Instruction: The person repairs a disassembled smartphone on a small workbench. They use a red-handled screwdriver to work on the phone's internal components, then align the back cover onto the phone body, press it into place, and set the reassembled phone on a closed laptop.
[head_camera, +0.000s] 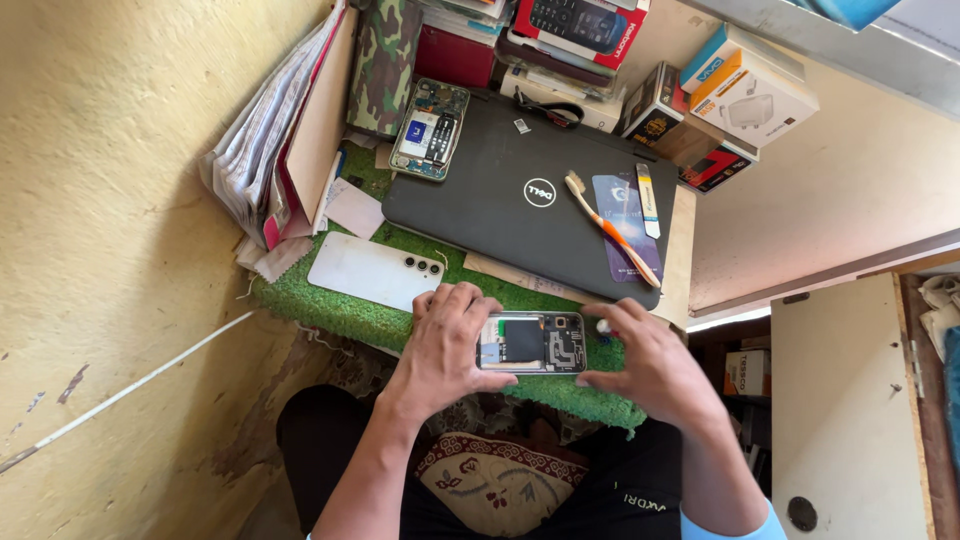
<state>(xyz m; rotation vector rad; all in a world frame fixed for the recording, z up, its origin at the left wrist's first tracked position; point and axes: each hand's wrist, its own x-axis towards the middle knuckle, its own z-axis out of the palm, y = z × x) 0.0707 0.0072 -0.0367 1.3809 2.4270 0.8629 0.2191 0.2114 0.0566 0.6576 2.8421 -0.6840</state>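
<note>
My left hand (446, 345) and my right hand (650, 370) hold between them an opened phone (532, 342) with its back off and its inner parts showing. The left hand grips its left end, the right hand its right end, just above the near edge of a green mat (345, 310). A white phone back cover (375, 270) lies on the mat to the left of my left hand.
A closed black laptop (500, 200) lies behind, with a toothbrush (605, 225), a blue card (622, 215) and a flat pry tool (648, 200) on it. Another opened phone (430, 130) leans at its left corner. Boxes (745, 95) and papers (280, 140) crowd the back and left.
</note>
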